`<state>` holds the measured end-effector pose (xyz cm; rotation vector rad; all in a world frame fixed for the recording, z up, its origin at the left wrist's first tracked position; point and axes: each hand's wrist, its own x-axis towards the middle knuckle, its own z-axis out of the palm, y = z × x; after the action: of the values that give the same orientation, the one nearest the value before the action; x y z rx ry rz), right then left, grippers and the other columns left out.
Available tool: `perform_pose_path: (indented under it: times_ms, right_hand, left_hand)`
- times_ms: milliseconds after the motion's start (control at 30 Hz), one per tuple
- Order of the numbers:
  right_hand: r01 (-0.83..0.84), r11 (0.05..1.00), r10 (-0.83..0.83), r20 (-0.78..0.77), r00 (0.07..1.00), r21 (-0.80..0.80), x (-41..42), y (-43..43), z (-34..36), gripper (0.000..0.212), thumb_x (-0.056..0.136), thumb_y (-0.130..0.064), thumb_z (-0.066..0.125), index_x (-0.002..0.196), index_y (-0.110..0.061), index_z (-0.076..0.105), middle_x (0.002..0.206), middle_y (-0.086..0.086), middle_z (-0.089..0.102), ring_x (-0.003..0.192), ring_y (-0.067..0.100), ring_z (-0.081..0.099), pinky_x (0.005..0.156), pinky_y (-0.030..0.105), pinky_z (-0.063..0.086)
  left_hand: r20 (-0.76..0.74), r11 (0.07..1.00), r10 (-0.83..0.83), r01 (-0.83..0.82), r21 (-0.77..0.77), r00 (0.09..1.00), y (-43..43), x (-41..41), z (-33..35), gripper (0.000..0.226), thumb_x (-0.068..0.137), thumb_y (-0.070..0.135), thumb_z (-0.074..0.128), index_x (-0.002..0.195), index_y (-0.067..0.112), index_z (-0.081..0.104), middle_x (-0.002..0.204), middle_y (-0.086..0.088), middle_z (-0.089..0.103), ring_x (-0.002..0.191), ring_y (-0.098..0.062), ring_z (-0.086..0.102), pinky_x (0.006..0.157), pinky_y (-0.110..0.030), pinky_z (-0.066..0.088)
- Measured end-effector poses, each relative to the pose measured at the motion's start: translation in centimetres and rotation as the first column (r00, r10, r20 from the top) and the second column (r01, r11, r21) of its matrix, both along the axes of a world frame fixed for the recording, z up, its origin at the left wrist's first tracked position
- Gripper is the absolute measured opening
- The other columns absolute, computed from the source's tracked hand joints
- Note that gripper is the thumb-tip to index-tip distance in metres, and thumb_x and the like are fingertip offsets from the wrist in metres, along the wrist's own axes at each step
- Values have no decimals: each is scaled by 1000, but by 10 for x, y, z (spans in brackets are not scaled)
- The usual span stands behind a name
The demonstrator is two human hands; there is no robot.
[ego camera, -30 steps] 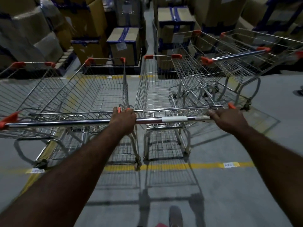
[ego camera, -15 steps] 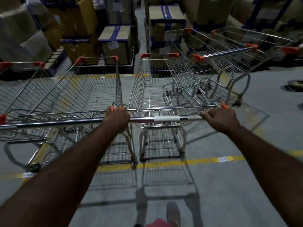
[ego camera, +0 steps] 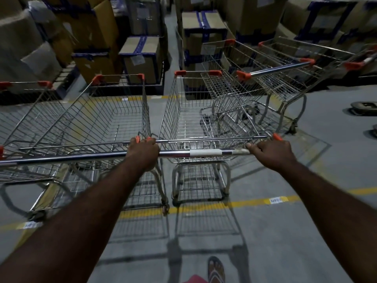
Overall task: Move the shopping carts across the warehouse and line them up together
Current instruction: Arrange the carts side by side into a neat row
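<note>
Steel cart handle (ego camera: 204, 153) clasped at ends: left grip (ego camera: 142, 154), right grip (ego camera: 271, 153).

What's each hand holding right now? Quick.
Left hand: closed round the cart handle at its left end, where the neighbouring cart's bar meets it.
Right hand: closed round the same cart handle, at its right end.

Carts (ego camera: 183, 111): silver wire grid, orange corner caps (ego camera: 180, 73); handle (ego camera: 175, 153) chrome, white band (ego camera: 205, 152). Floor (ego camera: 285, 231) grey, yellow line (ego camera: 204, 207). Boxes (ego camera: 142, 62) at 12 o'clock: brown, blue tape (ego camera: 140, 42).
</note>
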<state>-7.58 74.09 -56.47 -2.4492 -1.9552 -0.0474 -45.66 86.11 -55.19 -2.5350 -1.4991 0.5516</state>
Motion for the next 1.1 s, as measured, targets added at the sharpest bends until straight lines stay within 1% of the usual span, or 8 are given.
perform_pose_path:
  times_ms: [200, 333, 433, 567, 667, 867, 1000, 1100]
  right_hand:
    - [15, 999, -15, -22, 1000, 28, -3, -3, -3, 64, 90, -73, 12, 79, -37, 64, 80, 1, 73, 112, 19, 63, 115, 38, 20]
    - [13, 1000, -13, 1, 1000, 11, -4, -2, 0, 74, 82, -78, 0, 78, -37, 62, 84, 1, 74, 115, 19, 61, 113, 37, 20]
    - [13, 1000, -13, 10, 1000, 3, -4, -2, 0, 72, 81, -78, -1, 73, -38, 57, 83, 1, 74, 115, 20, 61, 114, 38, 22]
    - [12, 1000, -12, 14, 1000, 7, -3, -2, -4, 68, 87, -76, 5, 74, -38, 60, 83, -1, 74, 112, 17, 62, 114, 38, 22]
    - [21, 1000, -21, 32, 999, -6, -2, -3, -4, 67, 96, -71, 16, 85, -34, 71, 89, 0, 75, 115, 17, 61, 114, 36, 21]
    - [28, 1000, -28, 21, 999, 4, -3, -2, -5, 90, 81, -79, -1, 92, -33, 75, 91, -1, 75, 111, 17, 63, 117, 39, 22]
    - [-11, 1000, 11, 13, 1000, 7, 0, -5, -7, 76, 75, -90, 7, 67, -30, 52, 84, -1, 69, 98, 19, 65, 116, 43, 22]
    - [-60, 998, 59, 69, 996, 11, 4, -5, -12, 79, 70, -97, -1, 64, -30, 41, 82, 0, 67, 92, 22, 67, 117, 45, 24]
  left_hand:
    - [-11, 1000, 0, 0, -4, 1000, -2, -3, 0, 52, 94, 21, 57, 145, 21, 47, 162, -7, 30, 146, -30, 32, 119, -61, 20]
    - [-30, 1000, -1, 0, -16, 1000, -5, -2, 2, 52, 94, 22, 57, 144, 18, 47, 161, -9, 30, 146, -31, 31, 118, -63, 17]
    - [-50, 1000, -6, 5, -16, 999, -8, -1, 4, 53, 95, 22, 56, 146, 16, 44, 162, -11, 28, 147, -32, 30, 119, -64, 14]
    - [-51, 1000, -14, 13, -12, 999, -10, -3, 5, 53, 95, 20, 56, 146, 15, 44, 162, -12, 28, 147, -32, 31, 119, -65, 11]
    - [-63, 999, -35, 34, -7, 997, -10, -4, 6, 54, 94, 17, 58, 146, 15, 44, 161, -13, 28, 147, -33, 30, 119, -65, 12]
    - [-62, 996, -89, 89, -5, 994, -5, -8, 6, 48, 96, 15, 55, 143, 16, 47, 157, -11, 35, 144, -31, 36, 118, -61, 20]
    - [-44, 994, -109, 108, -15, 993, -2, -10, 5, 50, 94, 14, 61, 142, 17, 48, 158, -12, 35, 144, -32, 36, 119, -61, 20]
    - [-47, 993, -118, 118, -6, 992, -3, -10, 4, 50, 92, 16, 64, 140, 18, 50, 156, -11, 38, 141, -30, 41, 119, -62, 17]
